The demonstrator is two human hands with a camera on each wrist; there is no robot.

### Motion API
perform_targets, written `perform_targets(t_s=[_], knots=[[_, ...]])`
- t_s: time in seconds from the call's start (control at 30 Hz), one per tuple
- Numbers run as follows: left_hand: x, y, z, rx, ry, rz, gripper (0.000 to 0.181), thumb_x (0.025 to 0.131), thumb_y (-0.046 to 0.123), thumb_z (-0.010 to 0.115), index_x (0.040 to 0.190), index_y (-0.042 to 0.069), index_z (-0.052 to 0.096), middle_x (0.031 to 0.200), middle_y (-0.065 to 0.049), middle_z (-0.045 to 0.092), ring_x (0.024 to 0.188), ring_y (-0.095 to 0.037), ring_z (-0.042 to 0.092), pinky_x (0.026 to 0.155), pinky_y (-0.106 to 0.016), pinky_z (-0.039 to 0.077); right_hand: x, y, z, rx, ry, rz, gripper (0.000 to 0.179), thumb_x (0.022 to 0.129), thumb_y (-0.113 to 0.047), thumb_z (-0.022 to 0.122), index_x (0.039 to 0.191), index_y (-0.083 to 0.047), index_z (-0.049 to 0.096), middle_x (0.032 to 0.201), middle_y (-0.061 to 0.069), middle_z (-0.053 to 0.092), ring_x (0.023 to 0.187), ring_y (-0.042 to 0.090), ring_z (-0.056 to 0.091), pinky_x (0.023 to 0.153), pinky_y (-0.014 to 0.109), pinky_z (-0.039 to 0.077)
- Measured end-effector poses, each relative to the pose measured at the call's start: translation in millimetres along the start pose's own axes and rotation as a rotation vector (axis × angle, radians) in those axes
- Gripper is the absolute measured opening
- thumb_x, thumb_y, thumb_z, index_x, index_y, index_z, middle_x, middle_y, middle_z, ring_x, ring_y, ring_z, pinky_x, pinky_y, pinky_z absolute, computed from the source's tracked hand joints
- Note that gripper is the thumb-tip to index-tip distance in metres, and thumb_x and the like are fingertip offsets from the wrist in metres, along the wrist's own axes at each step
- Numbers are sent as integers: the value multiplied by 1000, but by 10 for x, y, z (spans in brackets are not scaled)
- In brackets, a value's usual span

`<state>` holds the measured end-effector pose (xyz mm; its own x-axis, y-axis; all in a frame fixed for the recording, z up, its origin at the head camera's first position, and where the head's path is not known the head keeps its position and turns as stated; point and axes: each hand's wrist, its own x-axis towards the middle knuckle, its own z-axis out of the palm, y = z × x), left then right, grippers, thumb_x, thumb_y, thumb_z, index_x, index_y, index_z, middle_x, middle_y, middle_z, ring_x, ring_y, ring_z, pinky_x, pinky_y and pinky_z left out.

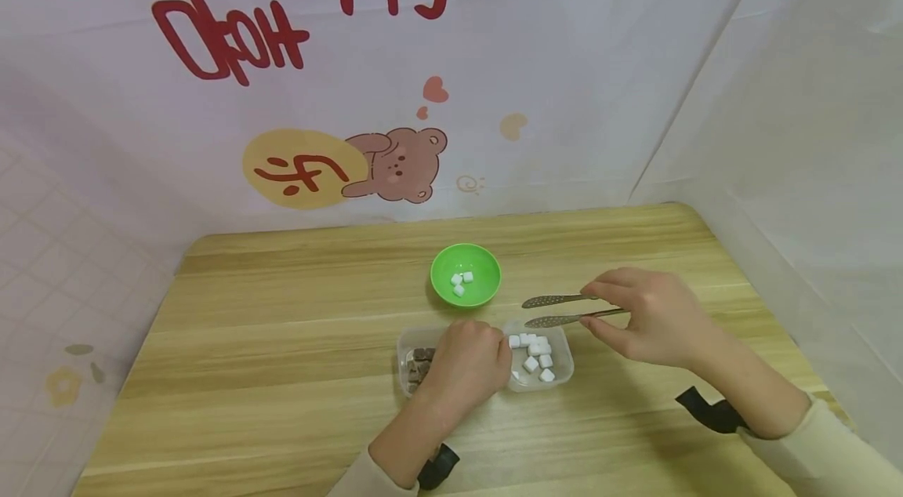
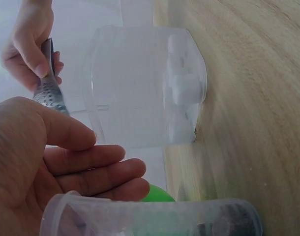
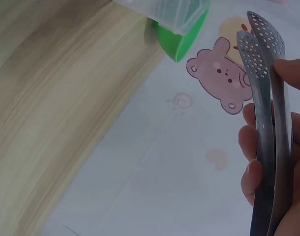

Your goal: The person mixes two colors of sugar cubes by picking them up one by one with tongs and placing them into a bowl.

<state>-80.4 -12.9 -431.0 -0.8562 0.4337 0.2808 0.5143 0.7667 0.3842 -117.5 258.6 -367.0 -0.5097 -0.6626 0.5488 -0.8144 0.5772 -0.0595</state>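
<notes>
My right hand [image 1: 656, 317] holds metal tongs [image 1: 560, 320] with perforated tips. They point left, above the right end of a clear plastic box [image 1: 567, 362] of white cubes [image 1: 538, 346]. In the right wrist view, thumb and fingers grip the two arms of the tongs. My left hand [image 1: 469, 362] hovers between that box and a second clear box [image 1: 402, 360], partly hidden behind it, with dark brown cubes [image 1: 420, 360]. Its fingers are loosely bent in the left wrist view, the thumb near the index finger, nothing between them.
A green bowl [image 1: 439, 284] with three white cubes [image 1: 468, 277] stands behind the boxes on the wooden table [image 1: 282, 340]. A white printed backdrop [image 1: 564, 50] rises at the table's far edge, with white sheets at both sides.
</notes>
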Motion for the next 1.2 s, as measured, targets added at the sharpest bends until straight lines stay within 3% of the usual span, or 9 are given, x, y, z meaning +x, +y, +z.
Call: perform_targets(t_s=[0.17, 0.63, 0.97, 1.2], knots=[[3, 0, 0, -5, -4, 5, 44, 88, 6, 64, 51, 17, 43, 49, 8, 37, 51, -13, 40, 61, -35, 47, 12, -31, 3, -32, -65, -49, 30, 69, -24, 84, 96, -12, 78, 90, -5, 73, 72, 12, 70, 57, 31, 55], [4, 0, 5, 0, -7, -3, 45, 89, 8, 63, 50, 17, 41, 49, 7, 36, 50, -14, 40, 62, -36, 47, 163, -184, 78, -100, -329, -232, 26, 67, -20, 86, 88, -9, 76, 80, -5, 68, 66, 10, 58, 55, 26, 50], [-2, 5, -2, -13, -11, -9, 45, 89, 7, 64, 51, 17, 41, 49, 8, 36, 50, -13, 40, 62, -35, 47, 240, -232, 142, -147, -406, -332, 27, 63, -12, 80, 68, -17, 54, 64, -9, 36, 57, 7, 25, 51, 20, 22], [-2, 0, -6, -26, -21, -17, 47, 90, 8, 64, 51, 17, 40, 48, 8, 33, 50, -12, 38, 60, -34, 46, 239, -262, 182, -200, -453, -353, 32, 63, -11, 79, 64, -18, 48, 63, -8, 33, 56, 9, 26, 50, 21, 22]])
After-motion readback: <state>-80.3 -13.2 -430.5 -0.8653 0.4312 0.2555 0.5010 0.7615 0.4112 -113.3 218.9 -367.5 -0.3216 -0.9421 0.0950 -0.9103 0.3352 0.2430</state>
